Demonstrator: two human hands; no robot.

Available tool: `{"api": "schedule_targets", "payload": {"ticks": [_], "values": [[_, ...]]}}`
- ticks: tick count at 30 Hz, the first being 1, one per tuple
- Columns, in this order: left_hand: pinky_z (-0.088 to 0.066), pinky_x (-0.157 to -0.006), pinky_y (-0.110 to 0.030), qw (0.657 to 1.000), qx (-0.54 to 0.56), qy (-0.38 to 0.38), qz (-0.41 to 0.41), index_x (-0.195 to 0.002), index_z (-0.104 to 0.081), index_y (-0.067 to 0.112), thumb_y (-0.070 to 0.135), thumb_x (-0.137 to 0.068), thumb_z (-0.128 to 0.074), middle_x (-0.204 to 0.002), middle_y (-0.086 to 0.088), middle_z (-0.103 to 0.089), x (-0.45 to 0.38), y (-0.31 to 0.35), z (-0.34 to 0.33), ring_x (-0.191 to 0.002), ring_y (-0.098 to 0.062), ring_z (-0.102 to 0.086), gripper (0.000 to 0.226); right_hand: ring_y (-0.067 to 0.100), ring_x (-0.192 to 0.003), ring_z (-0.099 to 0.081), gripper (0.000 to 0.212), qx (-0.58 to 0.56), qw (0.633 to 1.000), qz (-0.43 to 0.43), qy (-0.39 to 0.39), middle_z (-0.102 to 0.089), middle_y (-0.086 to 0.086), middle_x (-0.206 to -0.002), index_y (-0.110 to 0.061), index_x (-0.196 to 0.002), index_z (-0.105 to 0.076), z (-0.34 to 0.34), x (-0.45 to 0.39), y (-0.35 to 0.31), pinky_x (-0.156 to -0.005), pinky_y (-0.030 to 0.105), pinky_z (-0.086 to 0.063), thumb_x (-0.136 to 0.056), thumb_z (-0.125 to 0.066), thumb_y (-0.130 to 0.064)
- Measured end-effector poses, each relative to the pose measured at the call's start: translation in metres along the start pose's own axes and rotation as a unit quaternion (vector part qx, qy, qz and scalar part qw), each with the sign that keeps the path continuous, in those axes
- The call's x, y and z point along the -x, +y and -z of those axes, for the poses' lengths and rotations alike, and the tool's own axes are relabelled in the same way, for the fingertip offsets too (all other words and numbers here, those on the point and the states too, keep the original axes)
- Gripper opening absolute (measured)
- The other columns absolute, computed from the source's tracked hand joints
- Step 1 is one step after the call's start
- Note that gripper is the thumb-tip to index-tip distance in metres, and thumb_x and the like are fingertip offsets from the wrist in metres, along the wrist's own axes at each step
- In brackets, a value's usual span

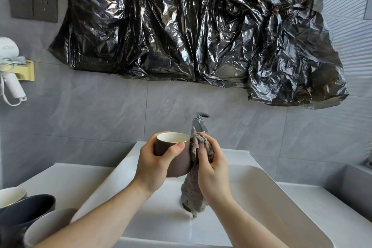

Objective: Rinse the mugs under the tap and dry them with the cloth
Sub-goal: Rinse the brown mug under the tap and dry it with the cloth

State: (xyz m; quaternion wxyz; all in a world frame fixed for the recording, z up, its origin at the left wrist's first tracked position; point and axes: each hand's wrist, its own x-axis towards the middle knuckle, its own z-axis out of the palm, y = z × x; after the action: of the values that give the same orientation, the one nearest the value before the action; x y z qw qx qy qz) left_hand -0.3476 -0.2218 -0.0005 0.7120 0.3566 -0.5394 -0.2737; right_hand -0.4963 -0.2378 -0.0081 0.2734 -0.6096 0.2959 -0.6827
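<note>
My left hand point(155, 162) grips a brown mug point(179, 161) with a cream inside, held upright above the white sink point(261, 191), thumb across its front near the rim. My right hand point(213, 167) holds a grey-brown cloth point(192, 189) bunched against the mug's right side, and the cloth's tail hangs down over the drain. The chrome tap point(199, 123) stands just behind the mug, and no water is seen running. Three more mugs stand at the lower left: a cream-lined one point(11, 196), a dark grey one point(30, 207) and a pale one point(46, 225).
A white counter point(66, 179) surrounds the sink. Black plastic sheeting point(191, 26) covers the wall above. A white hairdryer point(10, 70) hangs in a yellow holder at far left, below a grey wall socket point(33, 7). A grey ledge point(354, 183) runs along the right.
</note>
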Motion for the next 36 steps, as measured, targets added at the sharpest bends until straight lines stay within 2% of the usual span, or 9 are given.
{"api": "schedule_targets", "payload": {"ticks": [4, 7, 13, 17, 24, 27, 30, 32, 36], "values": [[-0.053, -0.077, -0.027, 0.998, 0.016, 0.062, 0.021, -0.105, -0.076, 0.021, 0.062, -0.063, -0.077, -0.102, 0.004, -0.079, -0.004, -0.001, -0.001, -0.095, -0.009, -0.073, 0.058, 0.004, -0.080, -0.064, 0.022, 0.039, 0.998, -0.035, -0.031, -0.072, -0.015, -0.084, -0.023, -0.095, -0.069, 0.000, 0.003, 0.005, -0.079, 0.032, -0.051, -0.109, -0.051, -0.025], [-0.058, -0.091, -0.048, 0.994, 0.041, 0.087, 0.045, -0.106, -0.077, 0.019, 0.063, -0.067, -0.075, -0.104, -0.002, -0.080, -0.011, -0.001, 0.004, -0.104, -0.023, -0.073, 0.059, 0.012, -0.077, -0.063, 0.022, 0.064, 0.995, -0.032, -0.073, -0.074, 0.004, -0.083, -0.020, -0.096, -0.070, -0.002, 0.006, 0.006, -0.080, 0.046, -0.053, -0.108, -0.053, -0.027], [-0.059, -0.091, -0.040, 0.998, 0.020, 0.014, 0.062, -0.115, -0.074, 0.018, 0.066, -0.068, -0.072, -0.110, 0.000, -0.078, -0.003, 0.000, -0.001, -0.108, -0.020, -0.072, 0.067, -0.013, -0.096, -0.066, 0.026, 0.102, 0.995, 0.004, 0.018, -0.075, -0.030, -0.097, -0.037, -0.111, -0.073, -0.002, 0.005, -0.002, -0.080, 0.005, -0.045, -0.104, -0.059, -0.016], [-0.055, -0.091, -0.028, 0.994, 0.023, -0.078, 0.076, -0.122, -0.069, 0.024, 0.061, -0.064, -0.076, -0.117, 0.004, -0.077, 0.002, -0.003, -0.003, -0.114, -0.013, -0.070, 0.069, -0.018, -0.105, -0.063, 0.031, 0.086, 0.994, 0.000, 0.061, -0.073, -0.033, -0.105, -0.033, -0.121, -0.073, 0.005, 0.001, -0.003, -0.085, 0.000, -0.043, -0.104, -0.058, -0.011], [-0.058, -0.082, -0.031, 0.995, -0.029, -0.086, 0.038, -0.114, -0.070, 0.026, 0.049, -0.056, -0.091, -0.104, 0.003, -0.080, 0.001, -0.006, -0.001, -0.100, -0.014, -0.074, 0.066, -0.009, -0.121, -0.062, 0.035, 0.057, 0.997, -0.022, 0.054, -0.070, -0.025, -0.128, -0.035, -0.134, -0.066, 0.007, 0.000, -0.003, -0.103, 0.016, -0.050, -0.106, -0.057, -0.018], [-0.054, -0.076, -0.027, 0.996, -0.057, -0.034, 0.058, -0.106, -0.072, 0.026, 0.060, -0.053, -0.092, -0.098, 0.007, -0.080, -0.001, -0.011, -0.002, -0.092, -0.010, -0.075, 0.067, -0.002, -0.103, -0.071, 0.037, 0.003, 0.999, -0.043, -0.009, -0.068, -0.018, -0.135, -0.045, -0.138, -0.060, 0.002, 0.003, -0.003, -0.081, 0.020, -0.061, -0.108, -0.055, -0.024], [-0.056, -0.076, -0.032, 0.995, -0.043, 0.035, 0.088, -0.097, -0.076, 0.025, 0.063, -0.051, -0.091, -0.093, 0.007, -0.080, -0.006, -0.012, -0.001, -0.088, -0.011, -0.076, 0.061, 0.015, -0.121, -0.062, 0.044, 0.044, 0.996, -0.004, -0.079, -0.061, -0.009, -0.140, -0.045, -0.147, -0.051, -0.003, 0.008, -0.003, -0.111, 0.051, -0.050, -0.109, -0.052, -0.021], [-0.060, -0.078, -0.038, 0.994, -0.011, 0.042, 0.102, -0.093, -0.079, 0.027, 0.061, -0.056, -0.090, -0.090, 0.002, -0.081, -0.009, -0.011, 0.001, -0.085, -0.015, -0.077, 0.051, 0.008, -0.149, -0.042, 0.052, 0.084, 0.989, 0.044, -0.110, -0.048, -0.014, -0.158, -0.041, -0.151, -0.044, -0.005, 0.010, -0.004, -0.126, 0.043, -0.033, -0.108, -0.050, -0.012], [-0.062, -0.072, -0.036, 0.988, 0.048, 0.046, 0.137, -0.086, -0.081, 0.016, 0.060, -0.062, -0.086, -0.086, -0.012, -0.079, -0.010, -0.007, 0.004, -0.074, -0.018, -0.073, 0.051, -0.006, -0.154, -0.023, 0.066, 0.126, 0.975, 0.110, -0.144, -0.032, -0.020, -0.165, -0.045, -0.152, -0.036, -0.008, 0.013, -0.007, -0.124, 0.017, -0.022, -0.102, -0.049, -0.003]]}}
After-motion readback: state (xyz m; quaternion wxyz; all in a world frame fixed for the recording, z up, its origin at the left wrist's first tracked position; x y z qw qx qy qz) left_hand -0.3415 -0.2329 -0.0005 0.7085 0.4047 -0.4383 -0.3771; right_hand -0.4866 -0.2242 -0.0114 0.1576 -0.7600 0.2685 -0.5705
